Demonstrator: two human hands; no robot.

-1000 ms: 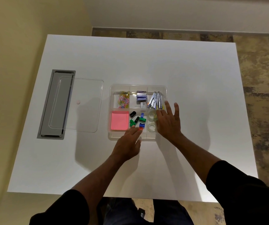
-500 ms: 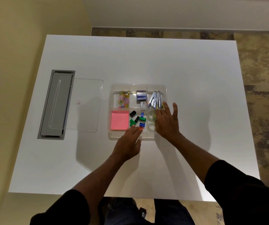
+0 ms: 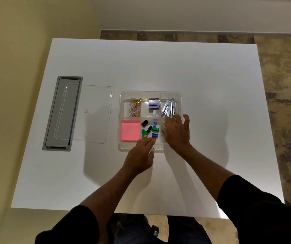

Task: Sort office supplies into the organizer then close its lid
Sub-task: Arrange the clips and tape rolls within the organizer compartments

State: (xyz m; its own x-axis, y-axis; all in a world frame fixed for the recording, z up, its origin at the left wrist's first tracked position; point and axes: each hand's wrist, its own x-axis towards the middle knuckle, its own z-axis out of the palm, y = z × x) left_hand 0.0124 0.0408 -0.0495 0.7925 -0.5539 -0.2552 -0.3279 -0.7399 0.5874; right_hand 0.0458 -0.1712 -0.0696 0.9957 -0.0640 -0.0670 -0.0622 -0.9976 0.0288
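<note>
The clear organizer [image 3: 180,95] sits mid-table with six compartments. It holds coloured paper clips [image 3: 134,108], staple boxes [image 3: 154,103], metal staple removers [image 3: 169,107], pink sticky notes [image 3: 131,129], binder clips [image 3: 150,129] and tape rolls [image 3: 163,126]. My left hand [image 3: 140,156] reaches over the front wall, its fingertips pinched on a red binder clip [image 3: 153,139]. My right hand [image 3: 176,132] lies palm down over the tape compartment, fingers apart, hiding most of the tape. The clear lid [image 3: 84,114] lies flat to the left, apart from the organizer.
A grey cable hatch [image 3: 60,113] is set into the table under the lid's left part. The white table [image 3: 211,76] ends at a yellow wall on the left and patterned floor on the right.
My right hand has drawn back and left from the staple removers onto the tape compartment, its fingers less spread. My left hand has stayed on the red clip.
</note>
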